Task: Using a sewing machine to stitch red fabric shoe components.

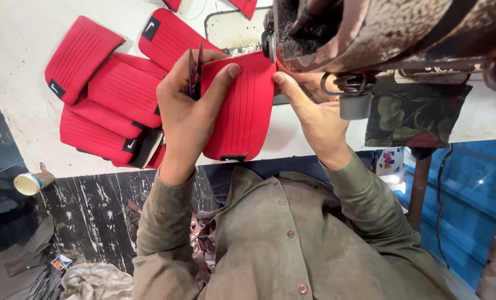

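The only container in view is a small paper cup (28, 183), lying on its side on the dark marbled ledge (92, 216) below the worktop's edge; what it holds cannot be told.

On the pale worktop (20, 50), a red quilted fabric piece (245, 105) lies flat in front of the sewing machine (370, 33), its upper edge right at the machine's head. The left hand (189, 111) presses its thumb on that piece's upper edge while its fingers are closed around a pair of small dark snips (195, 69), blades pointing up. The right hand (315, 114) grips the piece's right edge just under the machine, thumb on the fabric, fingers curled behind.

Left of the sewing machine sits a loose pile of matching red quilted pieces (112, 100), overlapping one another, some with black end tabs. A floral cloth (415, 116) hangs below the machine on its right side.

Beneath the worktop, a blue panel (465, 183) lies right of the machine, and crumpled grey sacking (95, 280) lies on the floor far down to its left. The person wears an olive buttoned shirt (292, 239).
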